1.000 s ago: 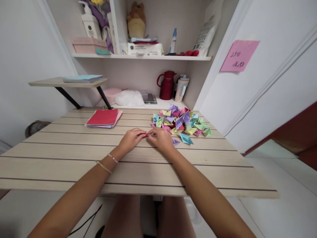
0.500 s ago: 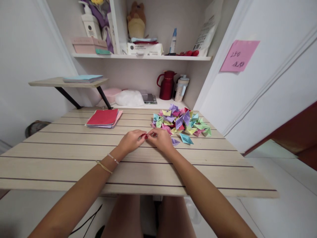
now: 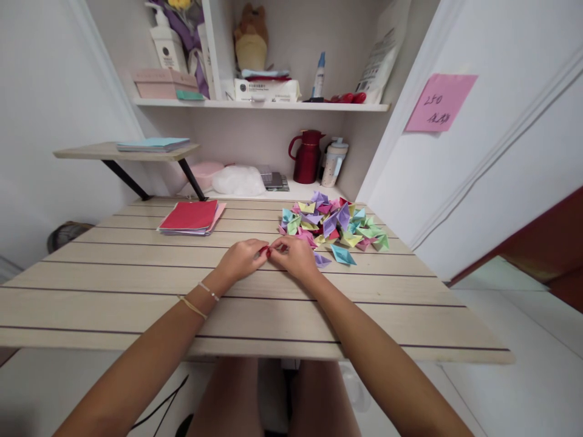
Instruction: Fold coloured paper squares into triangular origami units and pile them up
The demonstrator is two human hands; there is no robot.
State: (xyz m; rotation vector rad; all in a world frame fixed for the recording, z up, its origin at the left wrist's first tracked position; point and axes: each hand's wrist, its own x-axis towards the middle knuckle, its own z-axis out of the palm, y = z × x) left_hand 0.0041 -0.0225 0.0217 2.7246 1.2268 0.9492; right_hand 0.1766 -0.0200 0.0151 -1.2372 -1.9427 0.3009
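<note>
Between my fingertips is a small piece of red folded paper [image 3: 268,250], mostly covered by the fingers, so its shape is hard to make out. My left hand [image 3: 242,257] pinches it from the left, and my right hand [image 3: 295,255] pinches it from the right. Both hands rest low over the table, close together. Just beyond and to the right of my right hand lies a pile of folded paper boats [image 3: 336,220] in purple, yellow, green, pink and blue. A blue paper boat [image 3: 343,255] and a purple one [image 3: 322,260] sit at its near edge.
A stack of coloured paper [image 3: 189,216], red on top, lies at the back left. Behind it, a small raised shelf [image 3: 91,152] bears blue sheets [image 3: 152,144]. A red jug [image 3: 306,158] and a pale bottle [image 3: 334,162] stand in the cabinet behind the slatted table [image 3: 273,325].
Both hands keep nearly the same place and grip; the red paper between the fingertips has shifted only slightly. Everything else looks the same.
</note>
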